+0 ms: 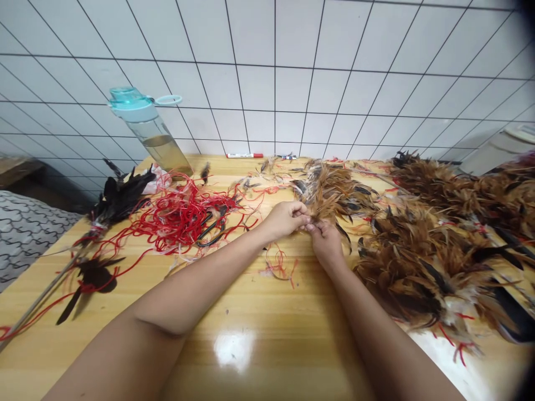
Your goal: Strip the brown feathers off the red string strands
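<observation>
My left hand (286,218) and my right hand (326,242) meet at mid-table, fingers pinched on the base of a bundle of brown and black rooster feathers (330,192). The pinched part of the bundle is hidden by my fingers. To the right lies a large heap of loose brown feathers (426,267) flecked with red thread, and a second heap (455,189) stands behind it. A tangle of red thread (179,220) lies left of my left hand, with a few strands (278,264) just below it.
A long stick with black feathers tied on by red thread (117,199) lies at the left of the wooden table (251,312). A water bottle with a teal cap (146,131) stands at the back, near a red-capped marker (244,156). A tiled wall (276,89) rises behind; grey patterned fabric (25,234) lies left.
</observation>
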Demonstrator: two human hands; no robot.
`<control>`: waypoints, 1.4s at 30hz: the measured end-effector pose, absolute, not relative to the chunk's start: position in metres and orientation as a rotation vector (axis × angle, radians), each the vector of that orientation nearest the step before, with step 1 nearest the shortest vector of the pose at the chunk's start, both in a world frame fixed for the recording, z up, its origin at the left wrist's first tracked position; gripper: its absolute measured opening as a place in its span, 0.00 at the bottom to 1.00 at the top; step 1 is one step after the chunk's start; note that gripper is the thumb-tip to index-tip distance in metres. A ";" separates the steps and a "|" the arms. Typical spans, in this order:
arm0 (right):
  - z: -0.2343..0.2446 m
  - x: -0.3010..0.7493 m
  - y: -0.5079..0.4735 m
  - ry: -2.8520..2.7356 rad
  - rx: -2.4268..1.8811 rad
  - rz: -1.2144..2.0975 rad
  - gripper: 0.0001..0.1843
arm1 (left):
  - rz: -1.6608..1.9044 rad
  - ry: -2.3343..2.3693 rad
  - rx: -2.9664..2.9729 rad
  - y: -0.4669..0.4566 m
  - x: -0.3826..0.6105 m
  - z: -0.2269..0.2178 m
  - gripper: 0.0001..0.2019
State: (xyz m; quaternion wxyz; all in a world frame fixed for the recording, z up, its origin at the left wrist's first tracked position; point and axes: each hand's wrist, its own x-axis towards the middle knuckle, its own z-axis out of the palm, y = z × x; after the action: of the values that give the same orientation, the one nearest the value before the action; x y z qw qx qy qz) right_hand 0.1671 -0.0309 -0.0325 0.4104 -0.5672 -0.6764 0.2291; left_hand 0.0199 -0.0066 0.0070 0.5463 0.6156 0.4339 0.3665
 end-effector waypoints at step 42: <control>-0.022 0.172 -0.033 -1.365 -1.201 1.262 0.13 | 0.890 0.831 1.459 -0.003 0.009 0.012 0.16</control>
State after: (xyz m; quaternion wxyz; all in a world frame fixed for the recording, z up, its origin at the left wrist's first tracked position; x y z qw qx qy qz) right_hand 0.1716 -0.0328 -0.0225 0.4477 -0.4852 -0.5515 0.5099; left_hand 0.0093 -0.0031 0.0124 0.5817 0.6244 0.3558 0.3811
